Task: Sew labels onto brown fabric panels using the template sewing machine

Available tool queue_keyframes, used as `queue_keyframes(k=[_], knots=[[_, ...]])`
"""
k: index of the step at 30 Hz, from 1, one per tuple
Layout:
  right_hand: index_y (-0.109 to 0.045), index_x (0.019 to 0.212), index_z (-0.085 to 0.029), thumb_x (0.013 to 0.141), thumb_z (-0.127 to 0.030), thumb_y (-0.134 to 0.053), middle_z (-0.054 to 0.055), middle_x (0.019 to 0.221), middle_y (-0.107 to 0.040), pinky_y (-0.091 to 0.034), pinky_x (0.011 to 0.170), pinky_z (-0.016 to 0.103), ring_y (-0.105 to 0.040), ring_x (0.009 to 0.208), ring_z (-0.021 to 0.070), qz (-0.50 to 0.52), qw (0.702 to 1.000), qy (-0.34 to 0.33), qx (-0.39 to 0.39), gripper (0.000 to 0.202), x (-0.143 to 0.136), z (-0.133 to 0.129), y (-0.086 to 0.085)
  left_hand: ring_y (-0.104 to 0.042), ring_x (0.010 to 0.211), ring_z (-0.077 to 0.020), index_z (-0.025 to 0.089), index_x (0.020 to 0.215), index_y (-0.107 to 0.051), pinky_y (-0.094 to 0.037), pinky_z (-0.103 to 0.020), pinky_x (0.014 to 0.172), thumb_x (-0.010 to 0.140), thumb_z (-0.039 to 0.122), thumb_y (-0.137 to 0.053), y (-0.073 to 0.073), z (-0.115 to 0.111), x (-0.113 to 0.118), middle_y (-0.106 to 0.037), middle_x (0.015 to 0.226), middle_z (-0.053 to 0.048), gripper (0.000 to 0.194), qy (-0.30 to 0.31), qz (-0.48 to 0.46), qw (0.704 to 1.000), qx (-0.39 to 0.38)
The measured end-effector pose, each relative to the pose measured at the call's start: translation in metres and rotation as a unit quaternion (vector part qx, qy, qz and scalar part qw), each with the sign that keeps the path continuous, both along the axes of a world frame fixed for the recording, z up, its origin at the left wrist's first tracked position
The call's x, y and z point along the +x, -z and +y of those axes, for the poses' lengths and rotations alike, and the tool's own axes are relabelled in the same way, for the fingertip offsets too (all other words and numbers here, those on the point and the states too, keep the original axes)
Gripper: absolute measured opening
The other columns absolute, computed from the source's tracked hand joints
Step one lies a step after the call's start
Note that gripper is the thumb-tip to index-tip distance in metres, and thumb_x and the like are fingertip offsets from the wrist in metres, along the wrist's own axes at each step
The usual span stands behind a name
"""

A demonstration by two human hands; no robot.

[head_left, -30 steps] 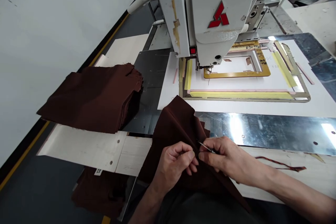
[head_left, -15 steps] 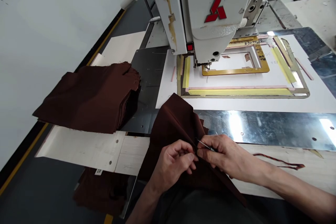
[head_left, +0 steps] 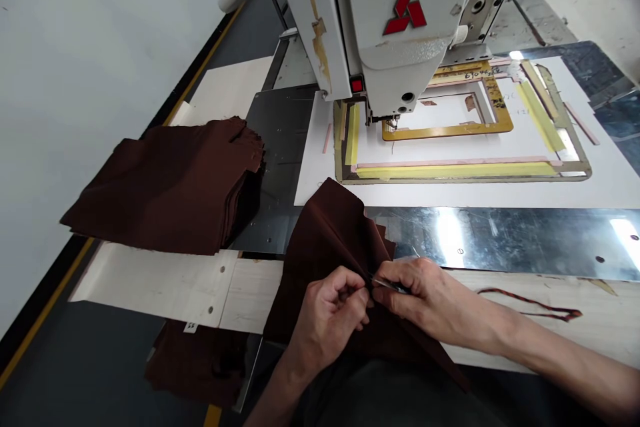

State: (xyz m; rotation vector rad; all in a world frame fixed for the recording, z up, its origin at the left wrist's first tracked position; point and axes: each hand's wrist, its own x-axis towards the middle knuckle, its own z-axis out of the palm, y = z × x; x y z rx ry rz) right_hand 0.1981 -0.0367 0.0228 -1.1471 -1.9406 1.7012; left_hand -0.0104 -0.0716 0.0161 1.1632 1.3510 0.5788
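A brown cloth piece (head_left: pixel 327 233) lies over the table's front edge and down toward my lap. My left hand (head_left: pixel 335 313) is closed in a pinch on it, thumb and forefinger together near a fold; what lies between the fingertips is too small to tell. My right hand (head_left: pixel 425 297) holds a small metal tool (head_left: pixel 393 285), thin and pointed, between thumb and fingers. The tool's tip reaches the fold beside my left fingertips. Part of the tool is hidden in my right palm.
A stack of brown cloth (head_left: pixel 160 187) lies on the left. Ahead stands a white sewing machine (head_left: pixel 400 60) over a yellow frame (head_left: pixel 445 132) and white sheet. A dark red cord (head_left: pixel 550 310) lies at right. More brown cloth (head_left: pixel 195 363) sits below the table edge.
The tool's tip has moved left and down, closer to my left fingertips. My two hands are slightly nearer each other. The whole view has shifted a little.
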Motion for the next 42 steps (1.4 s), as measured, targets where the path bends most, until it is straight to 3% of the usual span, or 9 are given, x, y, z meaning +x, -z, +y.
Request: queue_keyframes(k=[7,12,19,24,29,32,36,38,42], knots=[[-0.055,0.079,-0.02,0.097,-0.018,-0.053,-0.004,0.077,-0.058,-0.04,0.065,0.024,-0.054,0.072,0.0123,0.011,1.0,-0.009,-0.013,0.018,-0.001,-0.002,-0.002,-0.062,0.049,-0.0123,0.016,0.074,-0.064,-0.05,-0.021,0.045,0.091,0.021,-0.054,0.003,0.001,0.0,-0.067,0.064,0.0,0.021,-0.039,-0.032,0.998,-0.023],[-0.053,0.077,-0.02,0.101,-0.027,-0.05,-0.004,0.073,-0.053,-0.036,0.058,0.025,-0.049,0.066,0.0117,0.027,0.999,-0.002,-0.028,0.025,-0.002,0.0,-0.003,-0.064,0.049,-0.0137,0.015,0.079,-0.069,-0.05,-0.022,0.043,0.095,0.029,-0.052,0.001,0.001,-0.007,-0.071,0.069,-0.003,0.028,-0.052,-0.055,0.997,-0.013],[-0.051,0.076,-0.019,0.099,-0.024,-0.051,-0.003,0.074,-0.054,-0.037,0.061,0.025,-0.049,0.069,0.0124,0.006,1.0,-0.006,-0.029,0.023,-0.002,-0.001,-0.002,-0.062,0.052,-0.0108,0.015,0.079,-0.068,-0.049,-0.019,0.047,0.092,0.037,-0.067,-0.002,0.004,-0.012,-0.071,0.071,-0.002,0.026,0.026,-0.004,0.997,-0.066],[-0.054,0.079,-0.019,0.1,-0.023,-0.05,-0.002,0.077,-0.057,-0.038,0.062,0.025,-0.052,0.071,0.0128,0.007,0.999,-0.025,-0.026,0.021,-0.003,-0.001,-0.003,-0.06,0.051,-0.0104,0.016,0.078,-0.065,-0.048,-0.019,0.046,0.095,0.033,-0.061,0.001,0.007,-0.016,-0.071,0.07,-0.002,0.025,0.058,-0.043,0.993,-0.096],[-0.044,0.074,-0.022,0.096,-0.018,-0.049,-0.004,0.072,-0.051,-0.035,0.06,0.026,-0.046,0.065,0.0127,-0.048,0.998,0.048,0.011,0.023,-0.003,-0.004,-0.002,-0.062,0.055,-0.0115,0.016,0.072,-0.064,-0.05,-0.02,0.052,0.091,0.024,-0.059,0.001,-0.003,-0.008,-0.068,0.066,-0.001,0.02,-0.029,-0.003,1.0,-0.01],[-0.043,0.076,-0.022,0.095,-0.016,-0.048,-0.004,0.072,-0.053,-0.034,0.059,0.027,-0.046,0.063,0.0131,-0.083,0.995,0.048,0.032,0.02,-0.001,-0.006,0.0,-0.063,0.056,-0.0124,0.017,0.073,-0.065,-0.051,-0.021,0.052,0.091,0.024,-0.058,0.006,-0.008,-0.002,-0.069,0.067,-0.001,0.021,-0.048,-0.003,0.999,0.014],[-0.05,0.095,-0.022,0.096,-0.019,-0.054,-0.004,0.076,-0.059,-0.031,0.056,0.029,-0.052,0.06,0.0146,-0.177,0.975,0.022,0.131,0.005,0.002,-0.011,-0.003,-0.064,0.059,-0.0125,0.018,0.075,-0.065,-0.052,-0.021,0.053,0.093,0.024,-0.058,0.015,-0.008,0.001,-0.07,0.071,0.0,0.02,-0.039,-0.011,0.999,0.004],[-0.052,0.102,-0.022,0.096,-0.023,-0.058,-0.001,0.083,-0.062,-0.03,0.056,0.03,-0.058,0.065,0.0173,-0.223,0.951,0.008,0.212,0.009,0.001,-0.014,-0.007,-0.063,0.059,-0.0123,0.018,0.076,-0.065,-0.052,-0.021,0.054,0.093,0.024,-0.059,0.017,-0.008,0.0,-0.07,0.07,0.0,0.019,-0.034,-0.001,0.999,0.003],[-0.054,0.093,-0.021,0.093,-0.018,-0.063,0.001,0.083,-0.061,-0.03,0.058,0.033,-0.061,0.07,0.0207,-0.282,0.9,-0.031,0.331,0.01,-0.003,-0.018,-0.012,-0.062,0.059,-0.0129,0.018,0.077,-0.064,-0.05,-0.021,0.053,0.095,0.027,-0.059,0.019,-0.01,0.0,-0.067,0.067,0.001,0.021,-0.019,0.019,0.999,0.023]])
